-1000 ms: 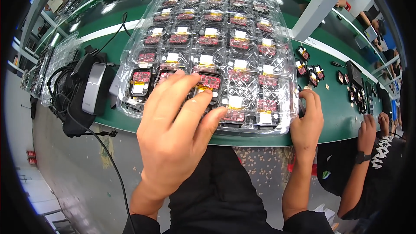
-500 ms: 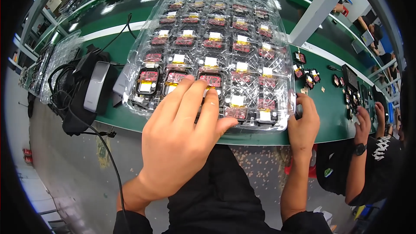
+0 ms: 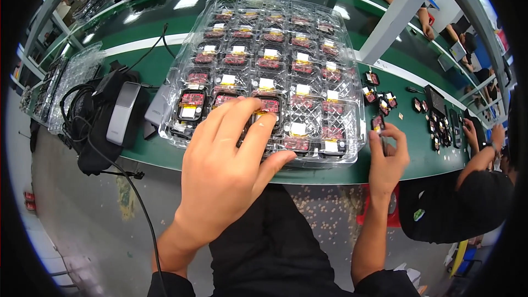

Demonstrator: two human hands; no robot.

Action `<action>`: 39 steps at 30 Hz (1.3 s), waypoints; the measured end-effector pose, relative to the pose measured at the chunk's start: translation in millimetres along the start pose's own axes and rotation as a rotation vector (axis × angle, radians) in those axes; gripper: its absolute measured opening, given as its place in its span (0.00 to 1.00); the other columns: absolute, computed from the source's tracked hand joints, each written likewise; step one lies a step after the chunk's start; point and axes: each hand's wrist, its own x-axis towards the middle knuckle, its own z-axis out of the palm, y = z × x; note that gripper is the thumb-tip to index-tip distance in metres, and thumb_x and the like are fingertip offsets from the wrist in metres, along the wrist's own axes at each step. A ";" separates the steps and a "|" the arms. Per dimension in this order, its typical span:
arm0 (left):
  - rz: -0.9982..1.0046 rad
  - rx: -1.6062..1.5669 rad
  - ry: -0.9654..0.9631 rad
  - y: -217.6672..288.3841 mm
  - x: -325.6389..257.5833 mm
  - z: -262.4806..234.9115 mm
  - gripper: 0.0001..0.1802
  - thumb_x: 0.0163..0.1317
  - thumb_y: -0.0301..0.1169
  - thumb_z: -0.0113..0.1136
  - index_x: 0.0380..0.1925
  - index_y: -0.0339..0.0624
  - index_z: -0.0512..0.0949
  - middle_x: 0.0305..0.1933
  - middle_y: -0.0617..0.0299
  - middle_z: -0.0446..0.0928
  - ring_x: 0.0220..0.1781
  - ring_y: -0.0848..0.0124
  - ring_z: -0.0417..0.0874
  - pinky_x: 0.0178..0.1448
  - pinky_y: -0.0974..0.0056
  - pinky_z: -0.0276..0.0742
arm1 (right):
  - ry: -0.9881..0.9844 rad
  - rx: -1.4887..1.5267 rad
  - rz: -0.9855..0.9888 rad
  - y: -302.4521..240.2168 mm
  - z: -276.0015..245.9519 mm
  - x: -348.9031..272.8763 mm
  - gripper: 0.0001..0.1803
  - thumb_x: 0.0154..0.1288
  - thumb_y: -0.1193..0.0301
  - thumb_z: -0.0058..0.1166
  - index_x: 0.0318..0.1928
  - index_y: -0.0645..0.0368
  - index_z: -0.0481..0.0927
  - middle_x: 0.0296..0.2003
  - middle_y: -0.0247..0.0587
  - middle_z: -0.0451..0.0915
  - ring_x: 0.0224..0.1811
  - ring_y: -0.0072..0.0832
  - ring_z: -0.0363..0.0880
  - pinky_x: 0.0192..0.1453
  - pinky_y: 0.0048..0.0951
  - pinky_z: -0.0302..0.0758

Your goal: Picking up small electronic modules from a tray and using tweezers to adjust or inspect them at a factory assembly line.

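A clear plastic blister tray (image 3: 356, 148) lies in front of me, its compartments holding small black-cased modules with red circuit boards and white-and-yellow parts. Over its front rows is my left hand (image 3: 223, 159), open, fingers apart. Its fingertips rest at a module (image 3: 268, 104) in the front middle and partly cover the one to its left. Another module (image 3: 191, 105) sits at the front left. Just right of the tray, my right hand (image 3: 389, 159) is closed on a small red-and-black module (image 3: 378, 123), whose lower part the fingers hide.
Loose modules (image 3: 385, 100) lie on the green table (image 3: 407, 126) right of the tray. Left are a grey device (image 3: 123, 113), a black bag and cables. A metal post (image 3: 393, 22) stands behind. A co-worker (image 3: 454, 203) sits at the right.
My right hand has come up and slightly away from the tray's right edge, with the module now visible in its fingers. My left hand stays over nearly the same modules, its thumb slightly shifted.
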 end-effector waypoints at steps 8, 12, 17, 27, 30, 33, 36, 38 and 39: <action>0.113 -0.600 0.056 26.1 -48.5 0.7 0.23 0.67 0.45 0.70 0.49 0.36 0.81 0.54 0.45 0.79 0.54 0.53 0.84 0.53 0.52 0.85 | -0.228 0.649 -0.395 -42.8 -19.8 -61.4 0.30 0.53 0.68 0.79 0.47 0.60 0.69 0.51 0.61 0.84 0.41 0.34 0.88 0.48 0.35 0.85; -0.636 -1.588 0.088 59.2 -89.8 29.0 0.33 0.71 0.42 0.66 0.67 0.31 0.67 0.56 0.47 0.78 0.47 0.64 0.85 0.50 0.63 0.82 | -0.425 0.640 -0.530 -56.2 -9.9 -66.7 0.28 0.50 0.69 0.80 0.45 0.59 0.72 0.49 0.58 0.87 0.36 0.38 0.91 0.37 0.30 0.86; -0.901 -1.951 -0.423 30.6 -134.4 50.1 0.37 0.79 0.57 0.44 0.64 0.29 0.70 0.46 0.58 0.79 0.37 0.76 0.78 0.37 0.72 0.73 | -0.842 0.564 -0.546 -58.3 -9.6 -67.2 0.17 0.49 0.79 0.73 0.38 0.58 0.79 0.55 0.41 0.87 0.27 0.29 0.88 0.28 0.24 0.82; -1.072 -2.137 -0.283 18.0 -150.7 43.5 0.32 0.72 0.45 0.56 0.62 0.24 0.72 0.52 0.50 0.81 0.52 0.65 0.83 0.51 0.64 0.79 | -0.919 0.397 -0.285 -72.2 -3.9 -85.5 0.22 0.55 0.74 0.74 0.50 0.60 0.81 0.45 0.43 0.72 0.44 0.38 0.82 0.39 0.36 0.81; -1.067 -2.095 -0.135 16.5 -155.5 43.0 0.34 0.68 0.43 0.62 0.65 0.25 0.71 0.55 0.48 0.80 0.58 0.61 0.83 0.56 0.59 0.80 | -0.928 0.340 -0.257 -67.6 -5.0 -87.0 0.22 0.58 0.74 0.73 0.53 0.61 0.80 0.47 0.46 0.71 0.45 0.38 0.80 0.40 0.36 0.80; -1.007 -2.019 0.022 20.5 -157.1 44.9 0.34 0.67 0.39 0.64 0.65 0.25 0.70 0.56 0.47 0.80 0.58 0.60 0.83 0.62 0.56 0.79 | -0.812 0.300 -0.434 -55.1 -0.6 -99.0 0.22 0.58 0.76 0.72 0.53 0.61 0.81 0.43 0.43 0.76 0.36 0.33 0.82 0.33 0.32 0.79; -1.017 -1.852 0.082 22.9 -158.1 47.8 0.32 0.65 0.34 0.67 0.64 0.25 0.71 0.61 0.47 0.76 0.63 0.61 0.78 0.68 0.56 0.74 | -0.670 0.292 -0.527 -49.2 10.4 -110.7 0.20 0.56 0.78 0.71 0.51 0.61 0.83 0.36 0.40 0.82 0.26 0.30 0.81 0.26 0.29 0.78; -0.974 -1.811 0.076 23.0 -159.4 50.8 0.31 0.65 0.32 0.67 0.64 0.25 0.72 0.62 0.48 0.75 0.64 0.62 0.77 0.68 0.58 0.74 | -0.664 0.258 -0.555 -43.7 9.8 -116.8 0.20 0.54 0.81 0.73 0.49 0.63 0.82 0.36 0.44 0.84 0.28 0.30 0.83 0.27 0.28 0.78; -0.928 -1.770 0.066 23.3 -160.0 51.9 0.30 0.65 0.30 0.67 0.63 0.25 0.72 0.64 0.49 0.73 0.65 0.63 0.77 0.68 0.59 0.74 | -0.667 0.258 -0.554 -42.4 11.4 -118.1 0.20 0.54 0.81 0.73 0.49 0.63 0.82 0.36 0.44 0.84 0.28 0.30 0.83 0.27 0.28 0.78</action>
